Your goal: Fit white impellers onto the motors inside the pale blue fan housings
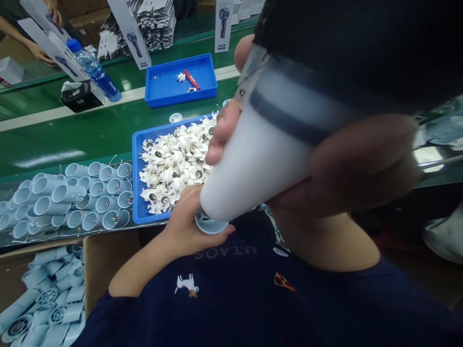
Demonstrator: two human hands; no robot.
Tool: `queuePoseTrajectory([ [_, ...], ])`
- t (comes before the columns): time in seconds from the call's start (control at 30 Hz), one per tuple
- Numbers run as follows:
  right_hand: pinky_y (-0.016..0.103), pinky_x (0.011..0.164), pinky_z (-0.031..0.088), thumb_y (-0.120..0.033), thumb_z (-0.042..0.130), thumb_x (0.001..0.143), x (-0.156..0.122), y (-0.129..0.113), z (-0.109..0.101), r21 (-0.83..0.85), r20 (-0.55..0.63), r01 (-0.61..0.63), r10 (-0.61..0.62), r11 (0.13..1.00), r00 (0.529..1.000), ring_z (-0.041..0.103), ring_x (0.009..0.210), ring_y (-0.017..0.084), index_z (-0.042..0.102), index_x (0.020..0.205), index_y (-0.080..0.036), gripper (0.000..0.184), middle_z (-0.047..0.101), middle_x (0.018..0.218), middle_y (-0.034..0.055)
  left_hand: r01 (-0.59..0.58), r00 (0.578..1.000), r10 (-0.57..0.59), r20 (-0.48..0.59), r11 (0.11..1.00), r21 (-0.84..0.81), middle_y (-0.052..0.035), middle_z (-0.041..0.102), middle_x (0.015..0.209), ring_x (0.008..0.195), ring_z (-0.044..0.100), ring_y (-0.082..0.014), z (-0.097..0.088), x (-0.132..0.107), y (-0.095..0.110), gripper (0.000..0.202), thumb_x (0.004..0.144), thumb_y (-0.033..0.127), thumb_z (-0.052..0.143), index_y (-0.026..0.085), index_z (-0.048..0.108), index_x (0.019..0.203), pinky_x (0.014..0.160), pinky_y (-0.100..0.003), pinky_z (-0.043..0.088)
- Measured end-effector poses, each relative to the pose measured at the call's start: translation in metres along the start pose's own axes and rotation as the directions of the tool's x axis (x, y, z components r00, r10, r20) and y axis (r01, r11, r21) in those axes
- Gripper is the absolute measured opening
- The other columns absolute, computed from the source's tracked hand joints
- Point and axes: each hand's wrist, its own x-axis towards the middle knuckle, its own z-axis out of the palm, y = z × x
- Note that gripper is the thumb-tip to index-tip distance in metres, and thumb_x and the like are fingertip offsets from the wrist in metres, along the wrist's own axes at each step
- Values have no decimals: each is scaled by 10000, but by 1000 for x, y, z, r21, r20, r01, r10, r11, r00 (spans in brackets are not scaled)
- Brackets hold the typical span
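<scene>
My left hand (184, 224) is closed around a light-blue plastic tube (213, 226), its open end facing up. Large and close to the camera, my right hand (358, 168) grips a thick tool with a white, rounded, tapering tip (249, 154) and a black upper part (354, 53). That tip points down at the mouth of the tube; whether it presses inside cannot be made out. Just beyond my left hand, a blue tray (136, 178) holds a heap of white fan blades (177, 164).
Rows of light-blue tubes (75, 197) lie at the left, above a cardboard box (104, 265) of more tubes. Farther back are a smaller blue tray (162, 89) with a red marker (191, 79), a blue bottle (96, 72), printed boxes (133, 38) and another person's hand (41, 53).
</scene>
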Motion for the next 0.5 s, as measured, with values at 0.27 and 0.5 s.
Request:
queuePoseTrajectory([
  [0.27, 380, 681, 551, -484, 884, 544, -1, -2, 4, 75, 18, 15, -17, 997, 1000, 627, 717, 237, 594, 829, -241, 474, 638, 759, -2, 71, 998, -71, 0, 997, -39, -53, 732, 1061, 970, 688, -270, 1, 1, 5, 421, 684, 285, 814, 239, 640, 1064, 841, -433, 555],
  [0.5, 417, 648, 546, -438, 896, 530, -3, -4, 10, 34, -69, 10, -8, 999, 998, 618, 696, 265, 620, 867, -243, 477, 619, 749, 18, 129, 991, -127, 34, 990, -56, -46, 734, 1012, 927, 685, -262, 2, 3, 8, 364, 690, 312, 792, 231, 647, 1014, 825, -429, 551],
])
